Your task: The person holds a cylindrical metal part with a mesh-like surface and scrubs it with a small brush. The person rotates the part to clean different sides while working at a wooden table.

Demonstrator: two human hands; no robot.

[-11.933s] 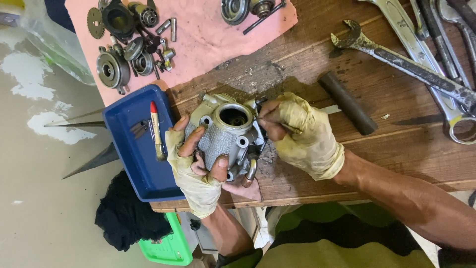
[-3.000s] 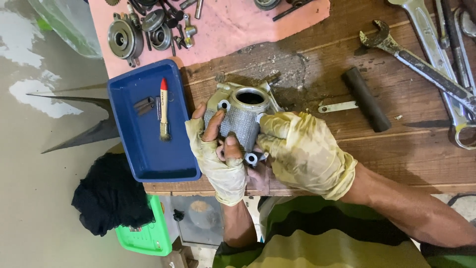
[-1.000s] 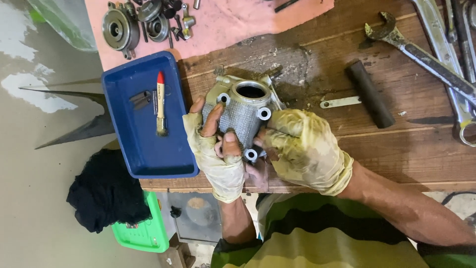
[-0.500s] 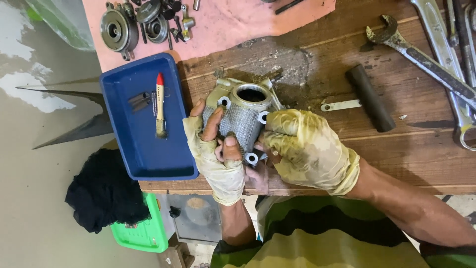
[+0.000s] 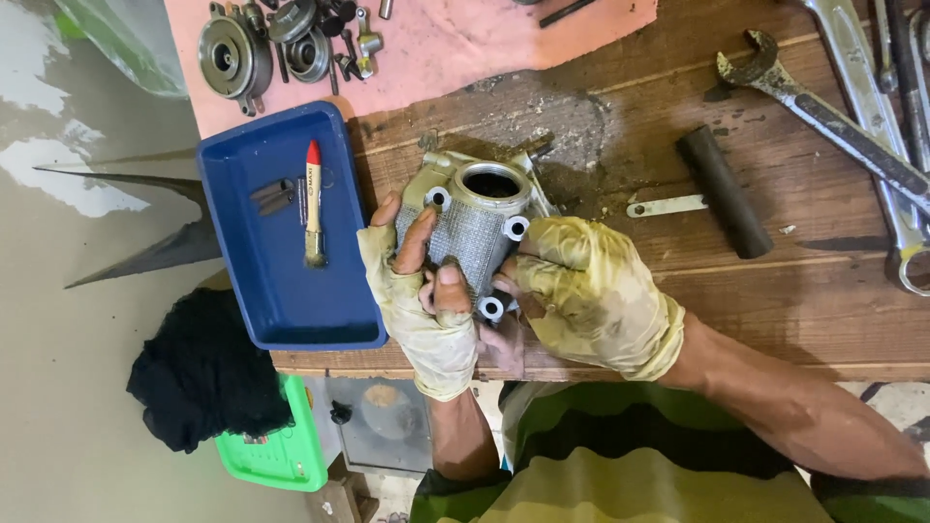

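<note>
A grey finned metal engine cylinder [image 5: 475, 221] with a round bore stands on the wooden workbench [image 5: 775, 310] near its front edge. My left hand [image 5: 417, 291], in a dirty fingerless glove, grips its left side with fingers on the fins. On the cylinder's right side, my right hand [image 5: 591, 291], in a stained yellowish glove, presses against the part near a mounting lug. Both hands hold the part.
A blue tray [image 5: 281, 291] with a red-tipped brush [image 5: 313, 203] lies left of the cylinder. Engine parts [image 5: 262, 44] rest on a pink cloth [image 5: 465, 39] at the back. Spanners [image 5: 833, 116] and a dark bar [image 5: 725, 192] lie right. Below the bench are a black rag [image 5: 199, 373] and a green container [image 5: 281, 455].
Since the earliest frame the cylinder has been turned so its fins face me. In the last second my hands and the part have barely moved.
</note>
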